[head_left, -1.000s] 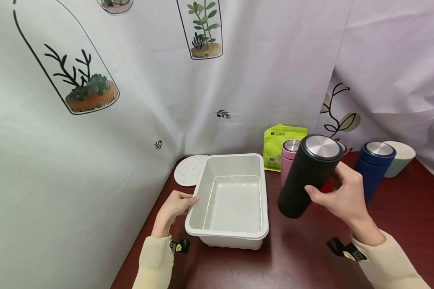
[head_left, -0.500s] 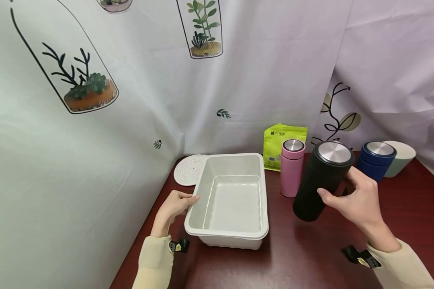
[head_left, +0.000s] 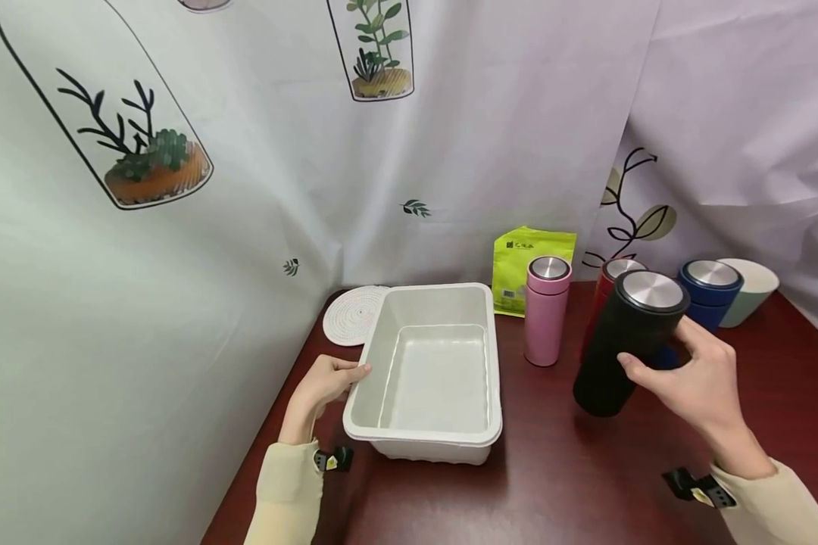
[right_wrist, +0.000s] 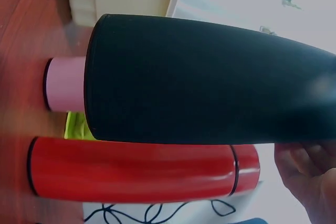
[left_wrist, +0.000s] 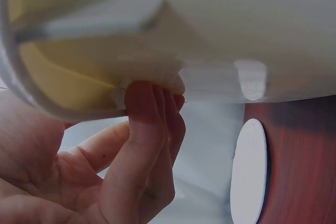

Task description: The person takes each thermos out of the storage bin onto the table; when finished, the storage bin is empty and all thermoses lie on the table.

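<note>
My left hand (head_left: 323,382) pinches the left rim of a white plastic basin (head_left: 424,437), thumb on top. In the left wrist view, bent fingers (left_wrist: 142,150) press against the underside of that rim. With my right hand (head_left: 705,378) I grip a large black thermos flask (head_left: 613,356) with a silver lid top. It leans, and its base looks raised off the table in the right wrist view. Behind it stands a red thermos (right_wrist: 131,169), partly covered in the head view. A pink thermos (head_left: 547,322) stands upright between the basin and the black flask.
A blue thermos (head_left: 710,299) and a pale green cup (head_left: 750,291) stand at the back right. A lime-green pouch (head_left: 518,272) leans near the back curtain. A round white woven mat (head_left: 354,314) lies left of the basin. The tabletop (head_left: 552,484) is dark red wood.
My right hand has carried the black flask to the right, uncovering the pink thermos and part of the red one. The left hand keeps its hold on the basin; the head view has shifted slightly.
</note>
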Available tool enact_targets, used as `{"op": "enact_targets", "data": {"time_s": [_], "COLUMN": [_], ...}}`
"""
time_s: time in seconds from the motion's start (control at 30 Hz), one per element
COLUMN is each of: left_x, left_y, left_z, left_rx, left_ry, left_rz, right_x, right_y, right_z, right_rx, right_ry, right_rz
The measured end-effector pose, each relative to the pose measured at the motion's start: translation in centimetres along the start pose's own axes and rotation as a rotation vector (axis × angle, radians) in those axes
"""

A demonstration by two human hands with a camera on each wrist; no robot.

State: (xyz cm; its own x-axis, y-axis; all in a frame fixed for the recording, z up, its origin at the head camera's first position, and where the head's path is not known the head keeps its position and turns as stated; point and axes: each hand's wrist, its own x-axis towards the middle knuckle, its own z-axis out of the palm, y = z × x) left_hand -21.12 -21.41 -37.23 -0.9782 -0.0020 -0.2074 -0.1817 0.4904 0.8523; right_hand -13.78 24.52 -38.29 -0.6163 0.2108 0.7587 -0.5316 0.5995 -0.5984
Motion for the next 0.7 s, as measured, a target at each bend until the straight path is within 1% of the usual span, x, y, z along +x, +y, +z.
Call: {"op": "enact_targets", "data": {"time_s": [0.1,0.33,0.5,0.6,0.7], "left_x": [0.0,-0.1,0.0,0.0,0.1], "left_y": [0.0,-0.1,-0.3,-0.3,-0.3], "left_z": [0.1,0.2,0.2,0.2,0.2], "left_rx": [0.003,-0.006,-0.014,-0.017,-0.017], "left_ry": [0.001,0.001,0.008,0.007,0.006], "left_rz": [0.001,0.006,-0.003,-0.001,0.006], "right_x": [-0.1,-0.3,-0.3,-0.4,-0.5], "right_y": [0.4,1.4,2.3,2.7,3.3], "right_z": [-0.3,-0.9,-1.2,-1.4,-1.9], "right_rx": [-0.015,-0.072,-0.124,-0.151,-0.176], "right_ry": [0.008,0.005,0.031,0.05,0.061], "right_rz": [0.014,0.116,0.186,0.235,0.266]}}
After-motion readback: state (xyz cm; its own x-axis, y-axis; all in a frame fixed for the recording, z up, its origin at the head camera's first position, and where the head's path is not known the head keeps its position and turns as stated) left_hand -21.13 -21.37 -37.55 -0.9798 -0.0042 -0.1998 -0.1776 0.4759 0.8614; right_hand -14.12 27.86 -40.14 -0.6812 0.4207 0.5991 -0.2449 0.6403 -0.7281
